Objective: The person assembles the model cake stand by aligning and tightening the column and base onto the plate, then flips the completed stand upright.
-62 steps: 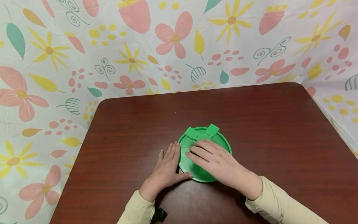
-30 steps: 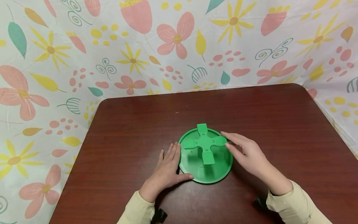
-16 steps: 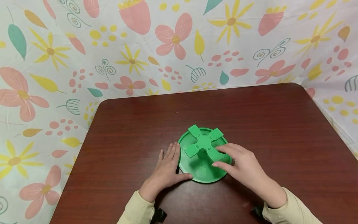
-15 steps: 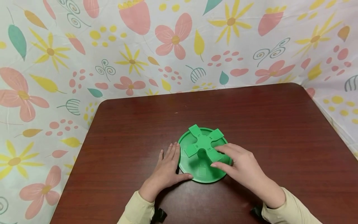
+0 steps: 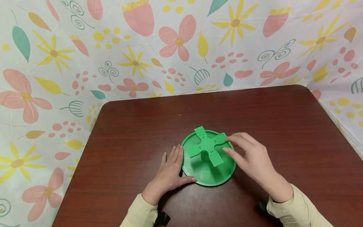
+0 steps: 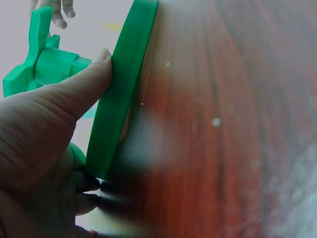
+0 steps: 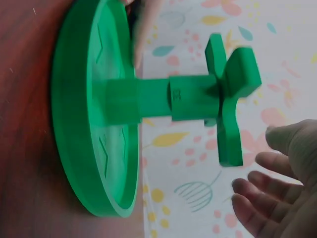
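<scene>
Well, a four-armed green post [image 5: 208, 144] stands upright inside a rimmed tray [image 5: 195, 168].

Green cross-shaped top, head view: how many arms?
4: arm 47 on the far side, arm 44 right, arm 45 on the near side, arm 46 left. None looks hidden.

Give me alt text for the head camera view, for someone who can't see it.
A green cross-shaped piece, its arms numbered 44 to 47, stands raised above a round green base on a reddish-brown table. A person's left hand rests against the base; the right hand is beside the piece. Floral fabric hangs behind.
</scene>
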`<action>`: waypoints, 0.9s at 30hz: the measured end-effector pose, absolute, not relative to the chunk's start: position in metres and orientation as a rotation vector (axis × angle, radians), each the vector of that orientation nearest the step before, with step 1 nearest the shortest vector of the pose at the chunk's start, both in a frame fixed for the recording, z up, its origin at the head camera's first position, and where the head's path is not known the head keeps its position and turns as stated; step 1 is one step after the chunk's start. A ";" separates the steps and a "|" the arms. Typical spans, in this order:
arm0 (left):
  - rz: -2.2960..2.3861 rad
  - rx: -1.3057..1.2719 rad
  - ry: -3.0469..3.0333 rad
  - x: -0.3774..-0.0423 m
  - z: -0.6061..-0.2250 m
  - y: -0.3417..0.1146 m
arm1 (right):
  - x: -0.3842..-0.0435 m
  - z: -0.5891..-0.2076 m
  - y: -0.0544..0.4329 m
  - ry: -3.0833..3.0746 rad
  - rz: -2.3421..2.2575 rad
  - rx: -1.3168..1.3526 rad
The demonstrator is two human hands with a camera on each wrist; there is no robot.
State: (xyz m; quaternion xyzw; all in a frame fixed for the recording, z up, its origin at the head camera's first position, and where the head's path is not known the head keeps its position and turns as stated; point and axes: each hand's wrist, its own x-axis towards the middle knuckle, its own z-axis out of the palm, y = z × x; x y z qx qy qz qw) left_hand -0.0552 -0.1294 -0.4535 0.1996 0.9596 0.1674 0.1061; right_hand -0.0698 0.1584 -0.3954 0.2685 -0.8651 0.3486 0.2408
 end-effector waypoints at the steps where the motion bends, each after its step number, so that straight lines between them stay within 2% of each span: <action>1: 0.492 0.587 2.825 -0.055 -0.454 -0.129 | -0.073 -0.395 0.160 -2.372 0.963 0.720; 12: 0.496 0.586 2.822 -0.055 -0.455 -0.129 | -0.086 -0.404 0.167 -2.569 1.053 0.673; 27: 0.500 0.582 2.826 -0.055 -0.453 -0.129 | -0.054 -0.406 0.162 -2.569 1.276 0.630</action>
